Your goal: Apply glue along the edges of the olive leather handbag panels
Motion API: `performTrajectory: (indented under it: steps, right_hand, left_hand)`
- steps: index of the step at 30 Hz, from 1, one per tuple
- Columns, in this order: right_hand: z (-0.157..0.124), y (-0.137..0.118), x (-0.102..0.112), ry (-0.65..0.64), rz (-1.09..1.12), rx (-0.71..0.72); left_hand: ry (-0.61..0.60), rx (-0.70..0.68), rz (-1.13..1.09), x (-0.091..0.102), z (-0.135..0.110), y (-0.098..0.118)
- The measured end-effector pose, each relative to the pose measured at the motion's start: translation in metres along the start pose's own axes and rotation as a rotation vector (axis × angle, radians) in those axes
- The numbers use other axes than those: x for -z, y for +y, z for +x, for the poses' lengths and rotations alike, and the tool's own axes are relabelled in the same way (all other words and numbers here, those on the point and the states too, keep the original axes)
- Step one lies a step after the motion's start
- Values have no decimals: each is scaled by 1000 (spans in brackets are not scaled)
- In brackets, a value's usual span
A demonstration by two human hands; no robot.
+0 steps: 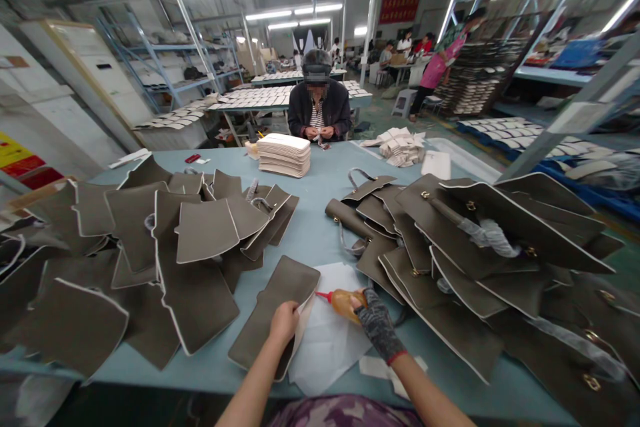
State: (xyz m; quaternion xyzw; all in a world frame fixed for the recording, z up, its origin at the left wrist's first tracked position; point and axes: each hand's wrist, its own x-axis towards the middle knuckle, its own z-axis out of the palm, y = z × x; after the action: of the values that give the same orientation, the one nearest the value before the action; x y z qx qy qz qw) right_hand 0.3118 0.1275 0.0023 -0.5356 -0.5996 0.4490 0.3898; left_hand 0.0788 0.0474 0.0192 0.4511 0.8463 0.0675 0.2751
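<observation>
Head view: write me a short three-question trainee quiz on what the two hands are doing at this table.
1. True or false: the right hand wears a dark fingerless glove and holds a squeeze bottle with a red nozzle.
2. What does the bare left hand grip?
A. a stack of cream pieces
B. the edge of a taupe leather panel
C. a bag handle
3. Fill in: the bottle's nozzle points toward the panel's ____ edge, over a sheet of white paper.

Key
1. True.
2. B. The stack of cream pieces lies far across the table, by the seated person.
3. Right.
</observation>
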Motion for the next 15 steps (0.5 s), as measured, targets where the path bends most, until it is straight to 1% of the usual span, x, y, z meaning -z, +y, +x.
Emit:
performTrajectory:
  steps: [6,10,15]
  right_hand:
    - [-11,5,0,-76,-35,-67]
    - [-20,7,-2,-105,-71,-72]
    - [-30,-4,-1,-124,-53,-89]
  left_hand:
    - [-5,-1,-1,1,-2,1]
    - [10,-22,-2,0,-2,0]
    - [-6,-22,-2,0,-3,-1]
